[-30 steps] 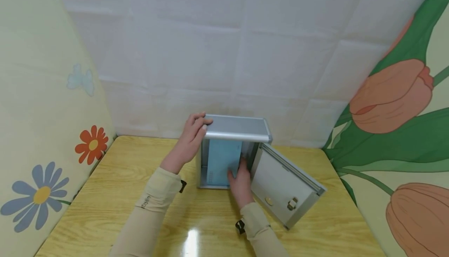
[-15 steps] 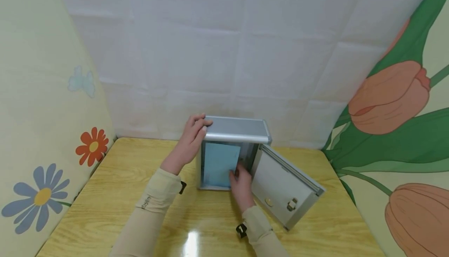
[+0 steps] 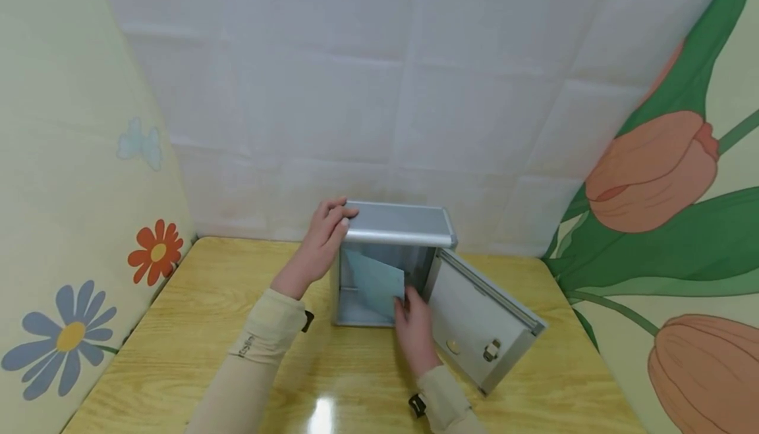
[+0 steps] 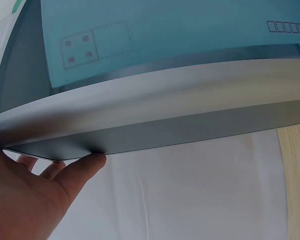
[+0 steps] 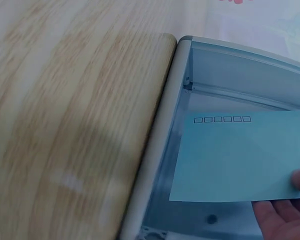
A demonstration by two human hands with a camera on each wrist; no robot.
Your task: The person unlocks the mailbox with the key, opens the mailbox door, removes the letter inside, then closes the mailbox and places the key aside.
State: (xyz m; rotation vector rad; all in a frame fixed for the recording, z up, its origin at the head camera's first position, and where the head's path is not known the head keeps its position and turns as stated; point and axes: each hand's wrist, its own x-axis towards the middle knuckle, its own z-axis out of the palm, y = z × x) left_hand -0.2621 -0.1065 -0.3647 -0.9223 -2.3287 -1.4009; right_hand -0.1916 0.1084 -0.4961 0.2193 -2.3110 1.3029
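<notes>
A grey metal mailbox [image 3: 397,222] stands upright on the table with its front door [image 3: 474,319] swung out to the right. Inside it is a light blue envelope [image 3: 377,284], tilted in the head view, printed with a row of small squares and a stamp frame. My right hand [image 3: 413,328] pinches the envelope's right edge, thumb in front and fingers behind, as the right wrist view shows. My left hand [image 3: 320,240] rests on the box's top left corner, its fingers [image 4: 85,167] lying along the top panel.
A wood-grain table [image 3: 249,355] carries the box. Behind it hangs a white sheet [image 3: 308,91]; flower-patterned panels flank both sides. The door bears a latch [image 3: 492,350] and juts out toward the front right.
The envelope stood upright inside the box; it has tipped over and its right side has come forward with my right hand. My left hand has stayed on the box's top corner.
</notes>
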